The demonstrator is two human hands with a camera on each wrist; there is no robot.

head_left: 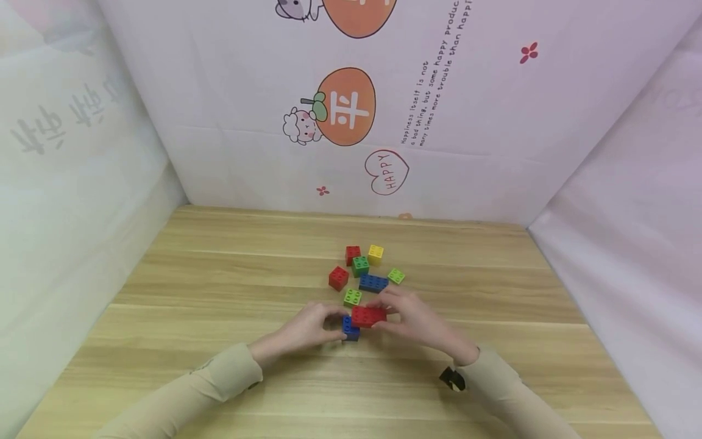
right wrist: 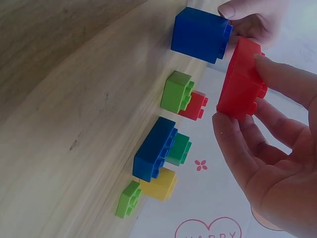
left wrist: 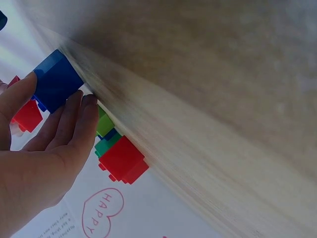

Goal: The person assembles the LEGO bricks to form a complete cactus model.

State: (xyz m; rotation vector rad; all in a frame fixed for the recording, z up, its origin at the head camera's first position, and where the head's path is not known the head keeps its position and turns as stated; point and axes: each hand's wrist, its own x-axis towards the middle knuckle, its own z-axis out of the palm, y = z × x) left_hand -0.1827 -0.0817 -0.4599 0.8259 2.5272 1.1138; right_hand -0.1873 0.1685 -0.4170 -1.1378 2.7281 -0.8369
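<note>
On the table stands a blue toy building brick (head_left: 350, 332), pinched between the thumb and fingers of my left hand (head_left: 307, 328). My right hand (head_left: 417, 322) grips a longer red brick (head_left: 367, 316) by its right end, thumb on the near side and fingers on the far side. The red brick is raised and partly overlaps the blue one in the head view. Seen from the right wrist, the red brick (right wrist: 241, 82) is beside the studded face of the blue brick (right wrist: 198, 34); whether they touch, I cannot tell. A lime brick (head_left: 353, 297) stands just beyond both.
Farther back are a long dark blue brick (head_left: 373, 283), a thin lime brick (head_left: 396, 276), a green brick (head_left: 360, 266), a yellow brick (head_left: 375, 253) and two red bricks, one at the left (head_left: 338, 278) and one behind (head_left: 353, 255). Printed white cloth (head_left: 247, 164) walls the table (head_left: 219, 292).
</note>
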